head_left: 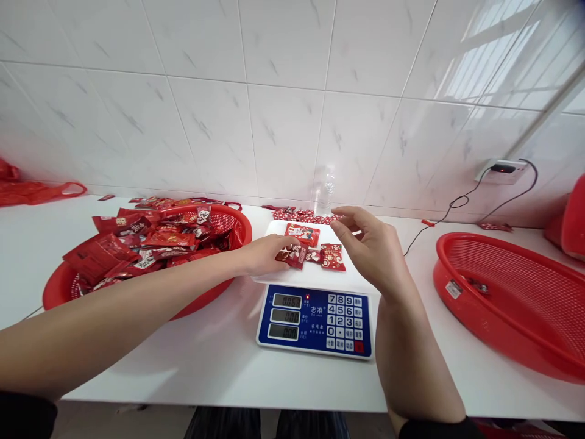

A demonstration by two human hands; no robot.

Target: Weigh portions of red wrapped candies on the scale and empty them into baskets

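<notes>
A white and blue digital scale (315, 320) stands on the white table, its display lit. On its white tray (274, 277) lie a larger red packet (302, 234) at the back and small red packets, one (333, 256) at the right. My left hand (265, 253) reaches over the tray's left side, its fingers closed on a small red packet (296, 256). Above the tray's right edge, my right hand (365, 241) is raised with thumb and fingers apart, holding nothing.
A red basket (247, 228) heaped with red packets stands at left. Another red basket (498, 341) at right holds a small item. Patterned packets (304, 215) and a clear bottle (325, 195) are behind the scale. A black cable (450, 207) hangs from a wall socket.
</notes>
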